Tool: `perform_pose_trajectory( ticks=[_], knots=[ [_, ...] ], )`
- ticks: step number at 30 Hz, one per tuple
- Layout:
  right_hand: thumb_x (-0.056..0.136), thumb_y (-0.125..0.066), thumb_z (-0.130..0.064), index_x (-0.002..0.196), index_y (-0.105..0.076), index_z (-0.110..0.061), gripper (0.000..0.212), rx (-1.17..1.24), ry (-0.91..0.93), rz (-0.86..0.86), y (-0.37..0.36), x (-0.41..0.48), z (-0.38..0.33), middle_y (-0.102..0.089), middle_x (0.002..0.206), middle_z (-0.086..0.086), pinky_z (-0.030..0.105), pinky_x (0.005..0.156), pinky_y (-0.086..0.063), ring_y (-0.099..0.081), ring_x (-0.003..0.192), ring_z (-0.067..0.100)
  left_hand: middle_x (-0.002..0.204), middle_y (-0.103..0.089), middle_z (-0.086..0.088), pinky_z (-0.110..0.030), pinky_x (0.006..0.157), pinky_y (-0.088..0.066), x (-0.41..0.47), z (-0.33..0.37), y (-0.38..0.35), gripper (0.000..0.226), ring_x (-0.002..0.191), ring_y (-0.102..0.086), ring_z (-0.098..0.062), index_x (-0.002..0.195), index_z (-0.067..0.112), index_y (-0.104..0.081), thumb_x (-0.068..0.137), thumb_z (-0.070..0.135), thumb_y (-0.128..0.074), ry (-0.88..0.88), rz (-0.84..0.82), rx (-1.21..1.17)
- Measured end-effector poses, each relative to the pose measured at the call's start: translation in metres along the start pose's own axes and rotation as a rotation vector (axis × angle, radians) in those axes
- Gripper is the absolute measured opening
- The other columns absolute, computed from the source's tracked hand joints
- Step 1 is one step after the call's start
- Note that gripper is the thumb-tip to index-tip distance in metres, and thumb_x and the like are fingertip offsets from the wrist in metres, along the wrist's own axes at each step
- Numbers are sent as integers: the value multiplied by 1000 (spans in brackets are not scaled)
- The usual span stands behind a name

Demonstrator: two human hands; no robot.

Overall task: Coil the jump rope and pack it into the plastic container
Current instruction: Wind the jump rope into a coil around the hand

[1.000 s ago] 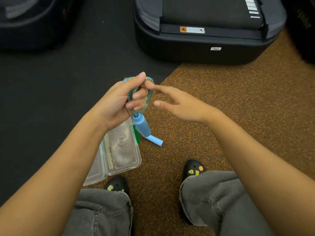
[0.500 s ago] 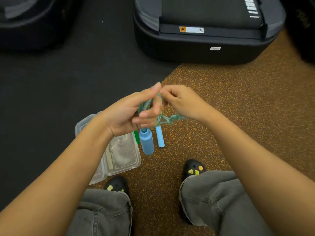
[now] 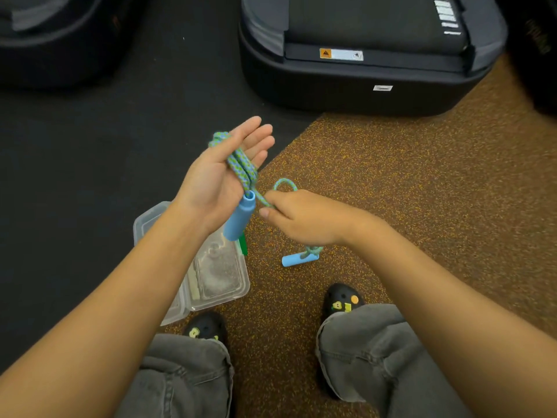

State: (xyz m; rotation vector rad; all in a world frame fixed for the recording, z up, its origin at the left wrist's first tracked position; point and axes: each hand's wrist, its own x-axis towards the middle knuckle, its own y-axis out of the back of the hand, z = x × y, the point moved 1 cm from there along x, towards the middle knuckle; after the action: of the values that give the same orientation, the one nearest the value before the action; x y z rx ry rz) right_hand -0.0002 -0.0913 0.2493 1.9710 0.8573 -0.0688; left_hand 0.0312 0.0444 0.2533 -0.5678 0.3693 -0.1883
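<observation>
The clear plastic container (image 3: pixel 211 273) with a hinged lid lies open on the floor, at seven o'clock from the left hand (image 3: pixel 221 179). That hand is spread flat, palm up, with loops of the blue-and-green braided jump rope (image 3: pixel 241 164) draped across its palm. One light blue cylindrical handle (image 3: pixel 239 217) hangs at the palm's five o'clock edge, long axis running from one to seven o'clock. The right hand (image 3: pixel 304 218) pinches a rope strand. A second blue handle (image 3: pixel 297 260) lies nearly horizontal at six o'clock below it.
</observation>
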Motion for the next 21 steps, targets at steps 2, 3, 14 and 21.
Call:
perform_pose_trajectory(
  ticks=[2,3,14,21],
  knots=[
    [99,-34,-29,83,-35,-14,21,-8,37,23,0,-2,-3,-37,64,-5,28,58,-18,-40,71,21,114,-63,1,-18,91,-48,1,-3,2,28,105,-63,-6,118,15,-53,99,18,-33,-67,7,243],
    [98,-36,-29,83,-36,-15,21,-15,59,47,2,-4,-4,-36,64,-5,28,58,-17,-39,70,20,112,-63,2,-18,90,-48,1,-4,2,27,103,-63,-5,117,16,-53,99,17,-33,-99,5,378],
    [85,-62,-28,83,-68,-13,16,-7,132,401,31,-15,11,-63,78,5,28,68,-39,-52,71,15,48,-59,3,-9,53,-39,-13,-9,-15,62,48,-51,-1,55,13,-59,96,50,-29,-16,-75,1181],
    [79,-64,-18,84,-68,-17,7,174,109,509,35,-16,18,-57,92,-1,19,79,-40,-54,88,11,43,-50,10,-11,45,-34,-15,-2,-15,31,42,-43,-1,64,15,-58,77,43,-61,7,-218,1001]
  ],
)
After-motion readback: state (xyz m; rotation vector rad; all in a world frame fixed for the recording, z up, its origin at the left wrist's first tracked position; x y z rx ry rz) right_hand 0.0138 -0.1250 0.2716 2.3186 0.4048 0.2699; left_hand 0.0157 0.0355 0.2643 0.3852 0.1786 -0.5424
